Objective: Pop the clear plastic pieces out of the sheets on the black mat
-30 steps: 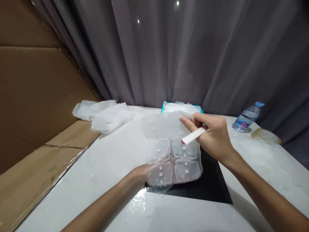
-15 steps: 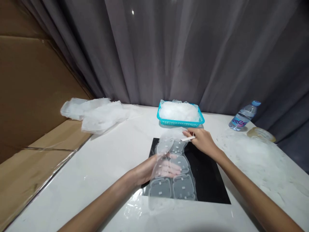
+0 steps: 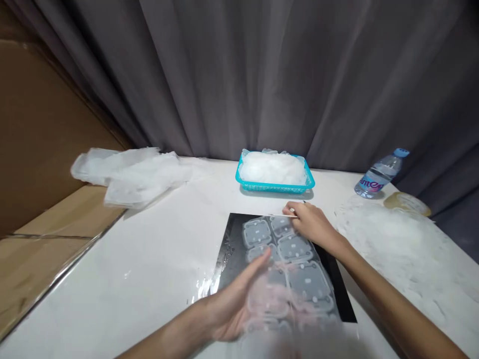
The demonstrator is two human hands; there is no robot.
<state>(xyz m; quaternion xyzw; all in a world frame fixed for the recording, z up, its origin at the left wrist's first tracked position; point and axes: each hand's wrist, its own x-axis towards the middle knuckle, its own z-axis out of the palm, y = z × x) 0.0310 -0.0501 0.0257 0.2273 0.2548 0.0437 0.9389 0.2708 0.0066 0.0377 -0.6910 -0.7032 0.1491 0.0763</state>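
A translucent sheet (image 3: 307, 281) of rounded rectangular pockets lies partly over a black board (image 3: 234, 237) on the white table. My left hand (image 3: 250, 299) grips its near part, thumb on top and fingers showing blurred through the plastic from below. At the sheet's far end, my right hand (image 3: 310, 219) is closed around a thin white stick-like tool (image 3: 282, 215), whose exact kind I cannot make out. The right fingers are beside the top pockets; whether they touch the sheet I cannot tell.
Behind the board stands a turquoise basket (image 3: 277, 188) heaped with white fluffy material. Translucent sheets (image 3: 138, 174) are piled at the left, near cardboard (image 3: 48, 219). A water bottle (image 3: 379, 174), a yellowish round item (image 3: 406, 203) and more clear sheets (image 3: 400, 249) occupy the right.
My left hand has come nearer and its thumb now lies over the sheet. The sheet has shifted toward me, off the table behind the board. My right hand stays near the board's far edge.
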